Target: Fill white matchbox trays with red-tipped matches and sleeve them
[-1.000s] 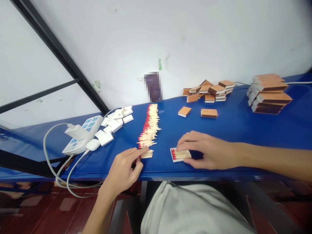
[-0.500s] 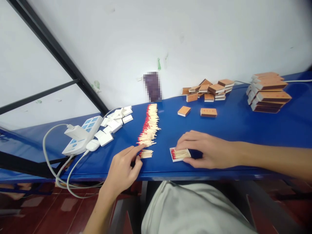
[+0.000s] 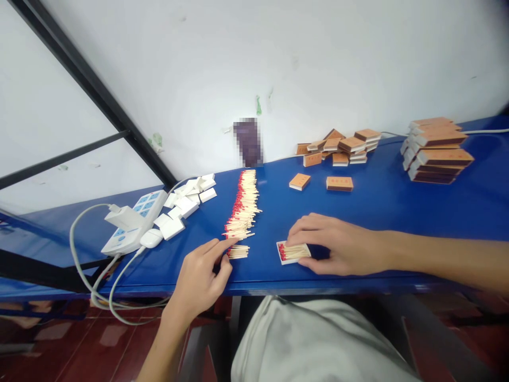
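Observation:
My left hand (image 3: 201,276) lies at the front edge of the blue table (image 3: 382,207), index finger stretched onto a small separated bundle of matches (image 3: 239,252) at the near end of a long row of red-tipped matches (image 3: 243,204). Its other fingers are curled and hold nothing. My right hand (image 3: 338,244) rests with fingers bent over a small white matchbox tray (image 3: 288,251) partly filled with matches, holding it down on the table.
A white power strip (image 3: 133,220) with cables sits at the left beside a pile of empty white trays (image 3: 185,204). Orange matchbox sleeves (image 3: 338,146) are heaped at the back, with a taller stack (image 3: 437,151) at the right.
The small bundle of matches has been drawn slightly clear of the long row by my left index finger. My right hand stays on the tray.

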